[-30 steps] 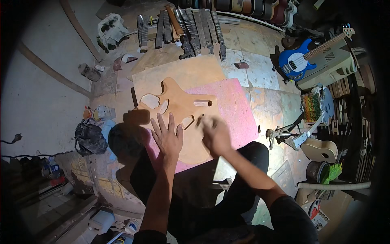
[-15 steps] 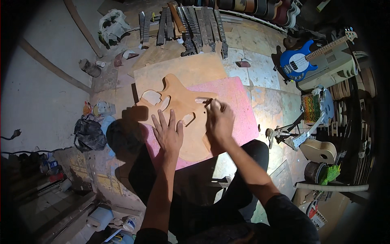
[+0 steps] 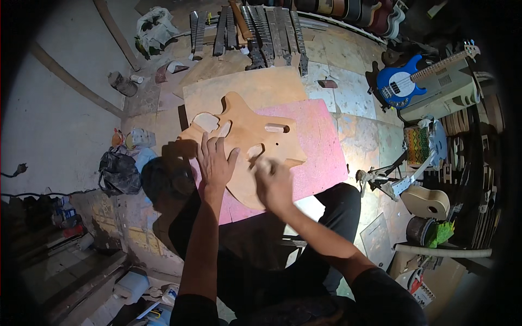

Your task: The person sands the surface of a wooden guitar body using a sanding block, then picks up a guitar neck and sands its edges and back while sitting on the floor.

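Note:
An unpainted wooden electric guitar body (image 3: 247, 122) with several routed cavities lies flat on a pink board (image 3: 321, 146). My left hand (image 3: 216, 165) rests on its left part, fingers spread, the fingertips close to one of the cavities. Closed and slightly blurred, my right hand (image 3: 273, 187) is on the near part of the body, just below the middle cavity. A small pale edge shows at its fingertips, but what it holds cannot be made out.
Under the pink board lies a larger tan board (image 3: 244, 81). Several guitar necks (image 3: 261, 35) lie beyond it. A blue bass guitar (image 3: 399, 81) leans at the right, above an acoustic guitar body (image 3: 427, 201). A black plastic bag (image 3: 120, 174) sits at the left.
My right hand has moved from the upper right cavity toward the near middle of the guitar body. My left hand has shifted slightly left and up. The body has turned a little.

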`<action>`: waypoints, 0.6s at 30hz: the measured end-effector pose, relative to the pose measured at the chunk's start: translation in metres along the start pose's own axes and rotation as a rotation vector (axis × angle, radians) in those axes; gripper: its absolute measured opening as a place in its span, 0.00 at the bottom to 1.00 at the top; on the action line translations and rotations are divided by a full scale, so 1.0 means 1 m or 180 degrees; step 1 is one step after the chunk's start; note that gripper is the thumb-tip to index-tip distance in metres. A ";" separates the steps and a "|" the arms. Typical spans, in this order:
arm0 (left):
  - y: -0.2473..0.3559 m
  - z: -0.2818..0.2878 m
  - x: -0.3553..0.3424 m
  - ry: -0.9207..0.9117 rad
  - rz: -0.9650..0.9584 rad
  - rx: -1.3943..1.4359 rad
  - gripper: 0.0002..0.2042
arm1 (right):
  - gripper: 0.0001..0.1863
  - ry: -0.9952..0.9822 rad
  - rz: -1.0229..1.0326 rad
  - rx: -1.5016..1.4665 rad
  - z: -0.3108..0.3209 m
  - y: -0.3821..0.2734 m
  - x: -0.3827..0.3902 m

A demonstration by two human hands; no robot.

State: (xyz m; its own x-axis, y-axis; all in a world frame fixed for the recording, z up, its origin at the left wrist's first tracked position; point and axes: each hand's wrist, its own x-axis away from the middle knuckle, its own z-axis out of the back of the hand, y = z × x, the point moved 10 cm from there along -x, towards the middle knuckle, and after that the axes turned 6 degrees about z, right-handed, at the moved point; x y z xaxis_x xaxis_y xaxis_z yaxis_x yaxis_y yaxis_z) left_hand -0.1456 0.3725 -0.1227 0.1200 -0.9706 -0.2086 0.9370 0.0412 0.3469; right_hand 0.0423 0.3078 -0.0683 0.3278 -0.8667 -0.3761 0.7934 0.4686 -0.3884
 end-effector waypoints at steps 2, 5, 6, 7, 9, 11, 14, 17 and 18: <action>-0.002 0.001 0.003 0.0016 0.0024 0.0087 0.31 | 0.24 -0.0174 0.0363 -0.0436 -0.004 -0.010 0.005; 0.000 0.000 0.002 0.0024 0.0064 0.0083 0.29 | 0.21 -0.0101 -0.0257 -0.0224 0.003 0.066 -0.034; 0.001 -0.001 0.002 0.0030 0.0095 0.0059 0.29 | 0.21 0.0251 -0.0472 -0.0142 0.018 0.090 -0.051; 0.001 -0.002 0.003 0.0022 0.0101 0.0011 0.29 | 0.22 0.0182 -0.0589 -0.0069 0.016 0.089 -0.047; 0.002 0.000 0.003 0.0031 0.0118 -0.0089 0.29 | 0.24 0.0056 -0.0803 0.0074 0.008 0.070 -0.034; 0.006 -0.001 -0.001 0.0037 0.0112 -0.0035 0.28 | 0.27 -0.0157 -0.0137 0.0099 -0.011 0.007 0.000; 0.000 0.000 0.003 0.0075 0.0122 0.0112 0.28 | 0.22 -0.0231 0.0375 -0.0640 -0.004 0.006 -0.012; 0.001 -0.002 0.001 -0.0007 0.0118 0.0273 0.29 | 0.23 0.0389 -0.0190 0.0093 0.032 0.091 -0.058; 0.001 -0.003 -0.003 -0.0041 0.0120 0.0306 0.29 | 0.23 0.0570 -0.0293 0.0226 0.037 0.098 -0.060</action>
State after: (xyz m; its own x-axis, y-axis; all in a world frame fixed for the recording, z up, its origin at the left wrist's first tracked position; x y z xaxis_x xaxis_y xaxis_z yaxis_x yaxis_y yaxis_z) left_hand -0.1438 0.3758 -0.1244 0.1497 -0.9718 -0.1821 0.8960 0.0554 0.4406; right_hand 0.1194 0.3999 -0.0527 0.1610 -0.8580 -0.4878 0.8521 0.3703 -0.3700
